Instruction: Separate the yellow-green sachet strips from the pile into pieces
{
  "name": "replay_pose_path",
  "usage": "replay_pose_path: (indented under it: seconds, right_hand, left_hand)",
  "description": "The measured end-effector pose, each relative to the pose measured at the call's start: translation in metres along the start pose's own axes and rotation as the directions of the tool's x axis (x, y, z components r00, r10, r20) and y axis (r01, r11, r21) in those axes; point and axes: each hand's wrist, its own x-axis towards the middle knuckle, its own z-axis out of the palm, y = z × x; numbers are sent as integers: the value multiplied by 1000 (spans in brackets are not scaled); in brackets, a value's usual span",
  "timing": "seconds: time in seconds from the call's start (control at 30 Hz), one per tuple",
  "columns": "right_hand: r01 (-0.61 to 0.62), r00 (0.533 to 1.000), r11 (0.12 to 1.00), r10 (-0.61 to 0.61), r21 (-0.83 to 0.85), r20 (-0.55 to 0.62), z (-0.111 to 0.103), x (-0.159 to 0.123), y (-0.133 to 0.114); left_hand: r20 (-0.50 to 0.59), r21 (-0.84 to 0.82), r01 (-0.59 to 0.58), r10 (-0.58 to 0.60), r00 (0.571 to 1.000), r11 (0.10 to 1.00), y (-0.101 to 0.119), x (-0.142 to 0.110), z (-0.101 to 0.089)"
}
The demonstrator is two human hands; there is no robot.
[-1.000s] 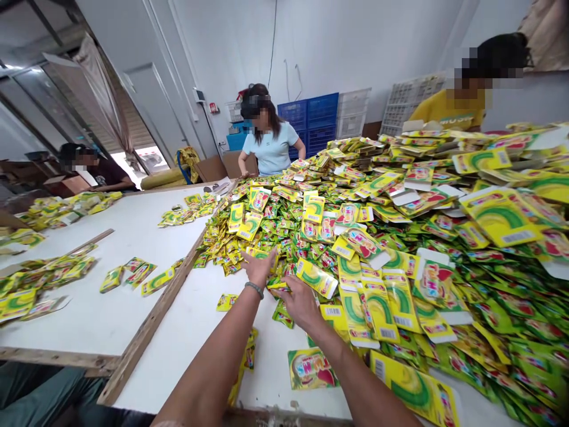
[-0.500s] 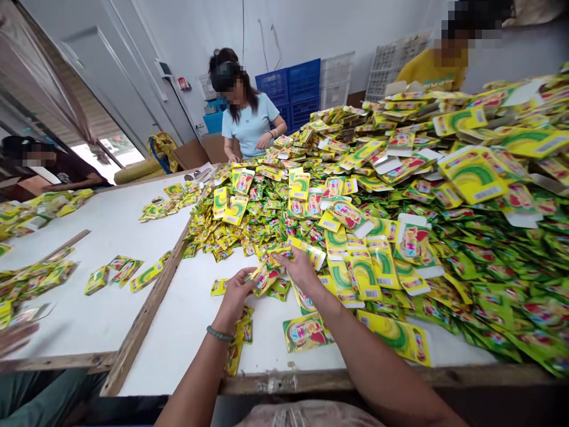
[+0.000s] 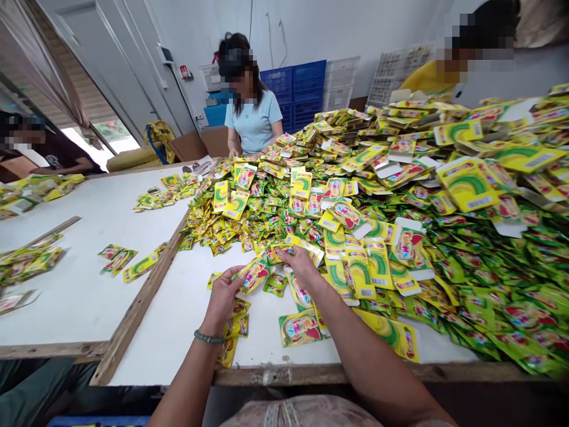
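Observation:
My left hand (image 3: pixel 223 295), a bracelet on its wrist, pinches a yellow-green printed carton (image 3: pixel 255 275) above the white tabletop (image 3: pixel 178 320). Just to the right, my right hand (image 3: pixel 301 264) has its fingers closed on a small yellow-green packet (image 3: pixel 276 253), held up against the carton's far end. Whether the packet is partly inside the carton, I cannot tell. A green packet (image 3: pixel 275 284) lies below, between the hands. Several yellow packets (image 3: pixel 236 326) lie beside my left wrist. Near my right forearm is a flat carton (image 3: pixel 299 330).
A large heap of small packets (image 3: pixel 471 296) covers the right side, with cartons (image 3: pixel 364 270) piled over it. A wooden strip (image 3: pixel 142 299) divides the table on the left. One person in light blue (image 3: pixel 254 121) stands across the table; other people are at the far left and right.
The carton in my left hand has turned more face-up and shifted slightly left. My right hand stays close to its end. A co-worker's hand at the left edge has gone out of view.

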Motion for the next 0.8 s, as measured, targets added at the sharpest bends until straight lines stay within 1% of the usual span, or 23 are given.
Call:
replay_pose_path:
  seconds: [0.13, 0.2, 0.3, 0.4, 0.47, 0.5, 0.53, 0.6, 0.67, 0.73, 0.77, 0.8]
  right_hand:
    - [13, 1000, 989, -12, -149, 7, -2, -3, -5]
    - [49, 998, 981, -38, -189, 57, -2, -5, -7]
    - [135, 981, 961, -97, -239, 166, 1, -9, -8]
    - [202, 975, 887, -143, -416, 170, 6, -11, -9]
    - [202, 977, 831, -132, -518, 169, 7, -13, -10]
    - [194, 976, 826, -110, -530, 186, 8, -13, -11]
    - [189, 972, 840, -87, -509, 218, 8, -14, -12]
    - [176, 963, 900, -75, -399, 257, 8, -15, -14]
    - [180, 967, 937, -113, -300, 230, 9, -16, -15]
    - [218, 970, 924, -170, -315, 172, 11, -18, -16]
    - [243, 967, 903, -198, -355, 159, 13, -19, -17]
    - [270, 961, 882, -220, -387, 170, 15, -20, -18]
  left_hand:
    - [27, -86, 19, -17, 999, 996, -1, 2, -2]
    - [41, -101, 25, -21, 999, 995, -2, 3, -2]
    - [68, -91, 20, -14, 998, 996, -3, 1, 0]
    - [95, -75, 29, -22, 995, 997, -3, -3, 4]
    - [107, -60, 59, -53, 993, 996, -3, -5, 7]
    - [104, -60, 73, -67, 992, 996, -3, -6, 7]
    - [95, -68, 81, -74, 993, 994, -2, -6, 8]
    - [65, -95, 81, -75, 995, 992, -1, -6, 8]
    - [52, -118, 72, -66, 996, 990, 0, -6, 8]
    - [61, -126, 65, -57, 996, 990, 1, -6, 9]
    - [66, -127, 61, -53, 996, 990, 1, -6, 10]
    - [67, -127, 59, -51, 996, 990, 1, -7, 10]
